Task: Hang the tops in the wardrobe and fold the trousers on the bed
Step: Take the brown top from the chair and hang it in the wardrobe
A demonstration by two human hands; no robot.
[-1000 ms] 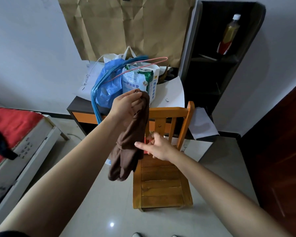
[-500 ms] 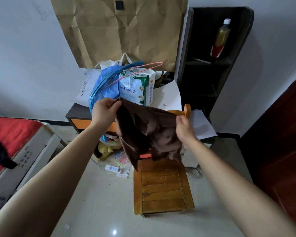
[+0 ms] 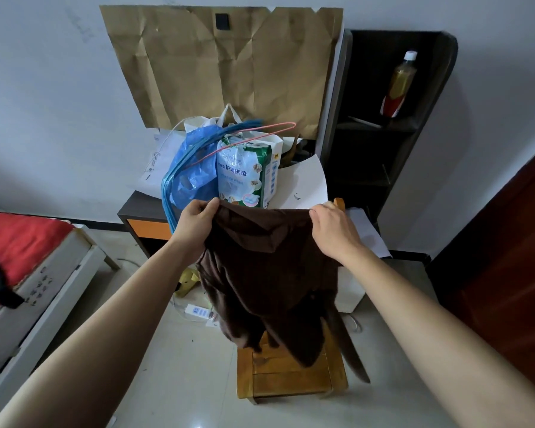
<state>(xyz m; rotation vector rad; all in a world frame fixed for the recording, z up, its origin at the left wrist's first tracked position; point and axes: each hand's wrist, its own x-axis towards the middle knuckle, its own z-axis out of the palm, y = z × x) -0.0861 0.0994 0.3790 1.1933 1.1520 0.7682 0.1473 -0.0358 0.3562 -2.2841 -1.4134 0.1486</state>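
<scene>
Brown garment [image 3: 269, 273] hangs above near chair [image 3: 291, 381]: looks soft, light, limp, best held at top-edge corners. 2 hands pinch that edge, left hand [image 3: 195, 223] and right hand [image 3: 334, 230] apart. Cluttered table [image 3: 145, 211] behind.

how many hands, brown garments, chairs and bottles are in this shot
hands: 2, left hand and right hand
brown garment: 1
chair: 1
bottle: 1
total: 5
</scene>
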